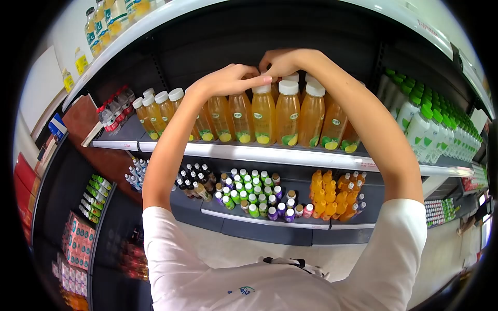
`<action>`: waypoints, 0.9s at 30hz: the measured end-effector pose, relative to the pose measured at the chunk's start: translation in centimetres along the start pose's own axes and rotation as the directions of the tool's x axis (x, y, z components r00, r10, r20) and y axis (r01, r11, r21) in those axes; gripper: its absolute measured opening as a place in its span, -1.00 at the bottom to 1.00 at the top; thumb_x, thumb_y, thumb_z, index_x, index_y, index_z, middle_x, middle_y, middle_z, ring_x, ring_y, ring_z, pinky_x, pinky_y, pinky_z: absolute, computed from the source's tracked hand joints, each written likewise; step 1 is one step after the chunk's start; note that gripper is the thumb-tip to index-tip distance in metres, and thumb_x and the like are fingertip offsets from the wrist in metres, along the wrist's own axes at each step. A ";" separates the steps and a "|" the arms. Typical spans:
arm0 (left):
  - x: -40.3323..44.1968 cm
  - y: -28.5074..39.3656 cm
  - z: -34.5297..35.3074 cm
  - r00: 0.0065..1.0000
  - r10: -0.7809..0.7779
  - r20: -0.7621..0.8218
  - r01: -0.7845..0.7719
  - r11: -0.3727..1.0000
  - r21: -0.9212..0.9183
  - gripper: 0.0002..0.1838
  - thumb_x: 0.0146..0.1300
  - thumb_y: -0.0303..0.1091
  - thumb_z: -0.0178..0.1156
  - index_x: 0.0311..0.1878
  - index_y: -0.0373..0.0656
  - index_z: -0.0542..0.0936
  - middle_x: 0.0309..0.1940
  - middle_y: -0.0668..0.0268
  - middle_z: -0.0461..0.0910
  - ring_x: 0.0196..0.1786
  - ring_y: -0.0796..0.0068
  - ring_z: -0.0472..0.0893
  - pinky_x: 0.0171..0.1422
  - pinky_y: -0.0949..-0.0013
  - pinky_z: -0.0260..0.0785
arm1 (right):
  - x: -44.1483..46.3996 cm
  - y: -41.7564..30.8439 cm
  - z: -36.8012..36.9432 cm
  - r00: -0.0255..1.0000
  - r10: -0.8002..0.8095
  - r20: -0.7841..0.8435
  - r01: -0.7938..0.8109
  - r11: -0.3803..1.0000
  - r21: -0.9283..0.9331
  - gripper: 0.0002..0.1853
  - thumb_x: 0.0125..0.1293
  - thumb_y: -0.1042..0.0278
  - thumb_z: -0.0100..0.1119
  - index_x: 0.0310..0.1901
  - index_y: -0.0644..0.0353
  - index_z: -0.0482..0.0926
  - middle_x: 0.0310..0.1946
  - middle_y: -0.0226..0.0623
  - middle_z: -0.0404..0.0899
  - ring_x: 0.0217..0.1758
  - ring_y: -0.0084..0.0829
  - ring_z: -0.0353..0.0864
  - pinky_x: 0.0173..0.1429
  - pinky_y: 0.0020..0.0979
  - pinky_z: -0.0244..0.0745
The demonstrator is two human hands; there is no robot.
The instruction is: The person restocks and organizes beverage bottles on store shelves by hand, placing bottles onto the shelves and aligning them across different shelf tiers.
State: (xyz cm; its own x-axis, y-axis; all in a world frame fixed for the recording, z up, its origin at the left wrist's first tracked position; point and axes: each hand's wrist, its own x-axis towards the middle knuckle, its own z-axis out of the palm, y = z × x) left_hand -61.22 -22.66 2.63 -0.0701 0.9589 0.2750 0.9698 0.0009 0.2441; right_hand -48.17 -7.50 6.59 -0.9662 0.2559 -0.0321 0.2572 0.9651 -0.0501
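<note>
Several bottles of amber drink with white caps and a yellow-green fruit print stand in a row along the upper shelf. Over the caps, my left hand (228,81) reaches in from the left. Its thumb is stretched out across the white cap of one front bottle (263,116), and its fingers extend behind the thumb. My right hand (288,60) comes from the right, wrist bent, with fingers curled downward just behind that bottle. What those fingers hold, if anything, is hidden. Both hands nearly meet there. Beside it stands another amber bottle (288,119).
The white shelf edge (249,151) runs below the bottles. At right stand green-capped bottles (420,124); at left, red-labelled bottles (109,118). Lower down are small green bottles (244,189) and orange bottles (329,194). A white upper shelf edge (135,44) curves overhead.
</note>
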 end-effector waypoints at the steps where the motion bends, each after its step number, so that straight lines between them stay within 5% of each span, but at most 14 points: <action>1: -0.2 0.5 -0.3 1.000 -0.001 0.007 0.001 1.000 0.002 -0.07 0.38 0.46 0.04 0.25 -0.38 0.62 -0.07 -0.04 0.72 -0.07 0.23 0.70 0.06 0.27 0.53 | 0.1 0.0 0.2 1.000 -0.018 0.010 0.018 1.000 0.000 -0.55 0.17 -0.04 0.28 -0.03 0.10 0.72 -0.20 -0.27 0.74 -0.15 -0.36 0.69 -0.02 -0.26 0.54; 4: -0.6 1.6 -1.2 0.982 -0.142 0.125 0.137 0.990 0.044 -0.09 0.39 0.45 0.04 0.23 -0.37 0.64 -0.14 -0.05 0.74 -0.11 0.21 0.71 0.05 0.25 0.53 | 0.2 0.0 0.4 1.000 -0.014 0.018 0.014 1.000 0.012 -0.55 0.17 -0.03 0.26 -0.05 0.12 0.71 -0.22 -0.29 0.72 -0.17 -0.37 0.67 -0.04 -0.27 0.52; 9: 0.1 -0.3 -1.0 0.998 0.017 -0.055 -0.015 0.999 0.046 -0.21 0.45 0.37 0.03 0.07 -0.33 0.70 -0.24 0.02 0.74 -0.19 0.19 0.68 0.00 0.23 0.51 | -0.1 0.2 1.0 0.998 -0.036 -0.055 0.043 0.991 0.125 -0.46 0.30 -0.14 0.06 0.04 0.16 0.69 -0.15 -0.24 0.71 -0.14 -0.33 0.67 -0.02 -0.25 0.53; 12: 0.0 -0.3 -1.2 0.989 0.093 -0.112 -0.089 0.995 0.045 -0.34 0.53 0.26 0.01 0.04 -0.25 0.69 -0.20 0.11 0.74 -0.14 0.27 0.68 0.03 0.26 0.51 | -0.5 0.5 1.2 0.997 -0.036 -0.071 0.047 0.987 0.153 -0.42 0.37 -0.19 0.03 0.11 0.13 0.69 -0.07 -0.20 0.72 0.00 -0.28 0.68 0.12 -0.20 0.51; 15: 0.5 0.4 -1.5 0.988 0.099 -0.116 -0.097 0.995 0.016 -0.40 0.57 0.20 -0.02 0.09 -0.21 0.65 -0.14 0.17 0.72 -0.12 0.35 0.67 0.08 0.30 0.50 | -1.3 0.8 1.4 0.998 0.040 -0.049 -0.029 0.977 0.210 -0.29 0.43 -0.38 0.00 0.37 -0.01 0.57 0.29 -0.19 0.60 0.28 -0.19 0.60 0.31 -0.15 0.46; 17: 1.2 0.5 -1.5 0.996 0.058 -0.070 -0.057 0.998 0.019 -0.40 0.57 0.21 -0.03 0.09 -0.20 0.66 -0.12 0.16 0.72 -0.11 0.34 0.68 0.10 0.28 0.50 | -0.7 1.9 2.3 0.998 0.006 -0.056 0.011 0.956 0.292 -0.32 0.50 -0.27 -0.11 0.40 0.05 0.54 0.37 -0.10 0.53 0.44 -0.14 0.50 0.52 -0.11 0.29; 20: 1.9 1.1 -0.6 0.988 0.064 -0.144 -0.053 0.996 0.076 -0.42 0.57 0.17 -0.01 0.10 -0.21 0.65 -0.08 0.10 0.73 -0.08 0.21 0.70 0.11 0.23 0.50 | -2.4 2.4 2.4 0.986 -0.032 -0.166 0.072 0.967 0.243 -0.33 0.51 -0.23 -0.13 0.42 0.07 0.52 0.46 -0.07 0.45 0.48 -0.11 0.46 0.54 -0.12 0.29; 23: 2.2 2.1 -1.3 0.965 0.157 -0.212 -0.119 0.977 0.179 -0.46 0.57 0.11 0.00 0.11 -0.22 0.64 -0.07 0.03 0.73 -0.03 0.07 0.71 0.13 0.19 0.49 | -3.2 3.7 2.3 0.947 -0.138 -0.290 0.206 0.954 0.219 -0.37 0.48 -0.14 0.01 0.35 0.18 0.54 0.26 0.03 0.61 0.33 -0.08 0.59 0.42 -0.20 0.43; 25: 0.5 6.4 -1.4 0.912 0.141 -0.384 -0.053 0.972 0.231 -0.43 0.54 0.20 -0.02 0.06 -0.16 0.66 -0.12 -0.01 0.72 -0.01 -0.06 0.69 0.09 0.12 0.49 | -7.6 1.8 1.4 0.937 -0.085 -0.340 0.157 0.969 0.191 -0.43 0.44 -0.07 0.12 0.23 0.26 0.60 0.06 0.09 0.70 0.17 -0.02 0.68 0.27 -0.16 0.53; 26: -0.2 8.3 -1.1 0.863 0.193 -0.468 -0.090 0.968 0.233 -0.53 0.54 0.11 0.04 0.04 -0.12 0.67 -0.14 0.08 0.73 -0.06 0.00 0.72 0.06 0.14 0.51 | -7.1 2.9 2.6 0.843 -0.170 -0.510 0.273 0.953 0.134 -0.43 0.30 -0.11 0.16 -0.02 0.33 0.71 -0.07 0.14 0.73 0.07 0.05 0.73 0.15 -0.08 0.60; 27: -1.0 10.5 -0.4 0.803 0.248 -0.541 -0.137 0.962 0.237 -0.63 0.52 -0.01 0.12 0.02 -0.13 0.65 -0.18 0.11 0.73 -0.11 0.09 0.74 0.00 0.19 0.53 | -9.5 2.2 2.3 0.835 -0.181 -0.520 0.314 0.932 0.180 -0.46 0.26 -0.09 0.20 -0.06 0.33 0.71 -0.11 0.17 0.73 0.04 0.05 0.73 0.15 -0.08 0.61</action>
State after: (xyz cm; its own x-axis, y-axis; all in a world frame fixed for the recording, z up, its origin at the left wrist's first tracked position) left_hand -51.10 -23.72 5.33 0.0573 0.6170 0.7849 0.9977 -0.0633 -0.0230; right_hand -38.34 -7.91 4.45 -0.8628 0.0683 0.5010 -0.0607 0.9697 -0.2367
